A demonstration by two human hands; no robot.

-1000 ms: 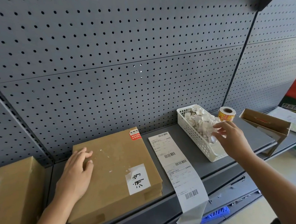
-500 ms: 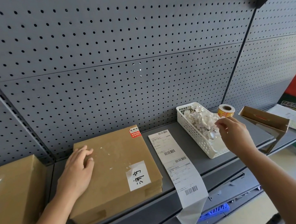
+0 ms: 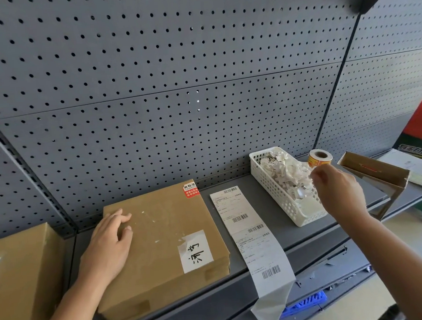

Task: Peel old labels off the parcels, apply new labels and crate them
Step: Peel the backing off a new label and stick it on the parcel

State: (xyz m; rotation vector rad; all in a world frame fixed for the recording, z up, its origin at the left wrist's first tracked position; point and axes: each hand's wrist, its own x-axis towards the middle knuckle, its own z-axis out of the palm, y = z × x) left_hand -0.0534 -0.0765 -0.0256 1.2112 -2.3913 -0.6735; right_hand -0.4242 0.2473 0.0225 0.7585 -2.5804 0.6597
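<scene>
A flat brown cardboard parcel (image 3: pixel 160 240) lies on the grey shelf (image 3: pixel 241 282). It carries a red sticker (image 3: pixel 191 190) at its far corner and a white handwritten label (image 3: pixel 196 251) near the front. My left hand (image 3: pixel 108 247) rests flat on the parcel's left part, fingers spread. A long strip of white barcode labels (image 3: pixel 250 234) lies to the right of the parcel and hangs over the shelf edge. My right hand (image 3: pixel 339 190) hovers over a white basket (image 3: pixel 278 195) of crumpled label scraps, fingertips pinched together; anything between them is hidden.
A roll of orange stickers (image 3: pixel 319 158) stands behind the basket. An open cardboard box (image 3: pixel 378 177) sits at the right, papers (image 3: pixel 415 168) beyond it. Another brown box (image 3: pixel 18 275) is at the far left. A blue crate (image 3: pixel 305 303) shows below the shelf. Pegboard (image 3: pixel 175 87) backs everything.
My right hand has lifted slightly from the scraps in the basket and shifted toward the sticker roll. My left hand has stayed on the parcel.
</scene>
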